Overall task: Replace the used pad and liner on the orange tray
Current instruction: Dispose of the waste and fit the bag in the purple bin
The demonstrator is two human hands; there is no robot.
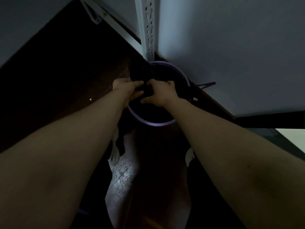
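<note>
Hands [126, 89] on black bag [137, 70] over bin [153, 124]

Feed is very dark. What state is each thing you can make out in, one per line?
left hand: gripping the black bag
right hand: gripping the black bag
black bag: bunched, held above the bin
purple bin: upright, uncovered; contents too dark to tell

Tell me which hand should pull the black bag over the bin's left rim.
Left, probably. The left hand grips the black bag right beside the left rim of the purple bin, while the right hand holds the bag over the opening, farther from that rim.
</note>
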